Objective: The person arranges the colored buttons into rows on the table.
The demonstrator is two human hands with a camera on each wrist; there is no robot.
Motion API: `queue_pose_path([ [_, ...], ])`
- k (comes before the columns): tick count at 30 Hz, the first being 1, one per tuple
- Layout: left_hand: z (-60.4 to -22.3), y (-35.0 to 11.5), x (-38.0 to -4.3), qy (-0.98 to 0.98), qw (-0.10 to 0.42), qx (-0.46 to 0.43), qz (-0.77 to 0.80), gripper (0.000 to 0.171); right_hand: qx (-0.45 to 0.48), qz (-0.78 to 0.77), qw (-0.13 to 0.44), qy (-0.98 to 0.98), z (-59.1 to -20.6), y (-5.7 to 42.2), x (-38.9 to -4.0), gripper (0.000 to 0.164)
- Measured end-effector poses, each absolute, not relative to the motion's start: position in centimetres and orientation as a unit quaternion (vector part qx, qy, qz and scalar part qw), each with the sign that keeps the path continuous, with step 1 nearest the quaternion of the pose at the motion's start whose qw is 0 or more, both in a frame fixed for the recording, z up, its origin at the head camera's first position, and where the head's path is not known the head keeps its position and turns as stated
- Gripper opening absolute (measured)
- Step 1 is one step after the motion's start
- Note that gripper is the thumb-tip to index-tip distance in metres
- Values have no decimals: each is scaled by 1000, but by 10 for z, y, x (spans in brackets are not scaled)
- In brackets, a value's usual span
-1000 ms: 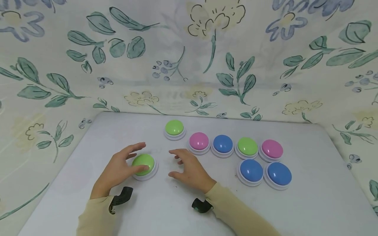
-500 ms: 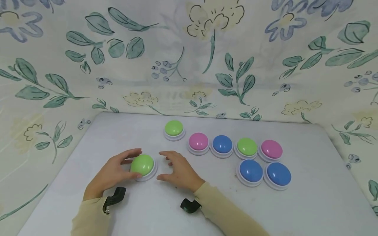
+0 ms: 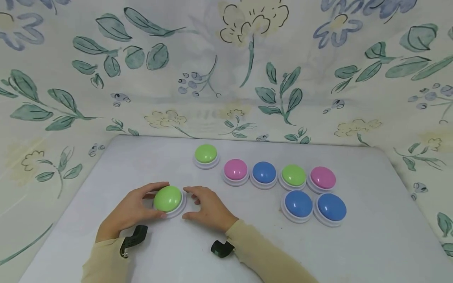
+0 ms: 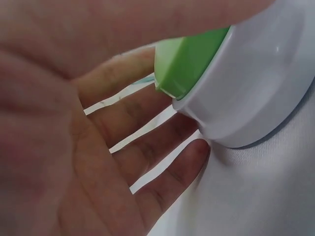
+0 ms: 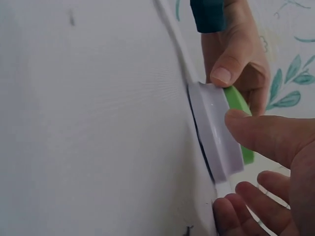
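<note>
A green push button (image 3: 169, 199) with a round white base lies on the white table between my hands. With thumb and fingers spread round its left side, my left hand (image 3: 131, 208) holds it; in the left wrist view the fingertips (image 4: 197, 147) reach the white base (image 4: 246, 88). My right hand (image 3: 209, 208) is at the button's right side, fingers and thumb apart. From the right wrist view, the right thumb (image 5: 266, 135) overlaps the base, but I cannot tell whether it touches.
Another green button (image 3: 206, 154) stands farther back. To the right sit a pink button (image 3: 235, 170), a blue button (image 3: 264, 173), a green one (image 3: 293, 175) and a second pink one (image 3: 323, 178), with two blue buttons (image 3: 299, 204) in front. A flowered cloth (image 3: 226, 78) hangs behind the table.
My right hand has moved left, up to the button's right side. My left thumb has slid from the green dome to its front edge. The other buttons have stayed in place.
</note>
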State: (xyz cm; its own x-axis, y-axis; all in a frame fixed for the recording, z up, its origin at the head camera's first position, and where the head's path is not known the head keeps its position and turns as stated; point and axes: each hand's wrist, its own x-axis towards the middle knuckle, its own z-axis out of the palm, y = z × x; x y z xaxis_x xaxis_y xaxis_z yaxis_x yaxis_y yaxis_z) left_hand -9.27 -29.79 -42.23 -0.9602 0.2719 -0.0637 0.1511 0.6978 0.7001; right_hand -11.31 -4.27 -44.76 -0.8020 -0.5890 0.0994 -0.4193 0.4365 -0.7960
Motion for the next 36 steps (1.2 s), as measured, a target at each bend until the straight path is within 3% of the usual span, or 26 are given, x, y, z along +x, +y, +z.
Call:
queue_pose_path([
  [13, -422, -301, -95, 916, 81, 127, 371, 88, -324, -448, 79, 830, -455, -48, -113, 57],
  [26, -420, -300, -96, 916, 82, 110, 377, 90, -311, -468, 89, 822, -455, -49, -114, 57],
  [36, -422, -295, -94, 912, 72, 113, 387, 91, -297, -472, 59, 828, -454, -46, -110, 54],
])
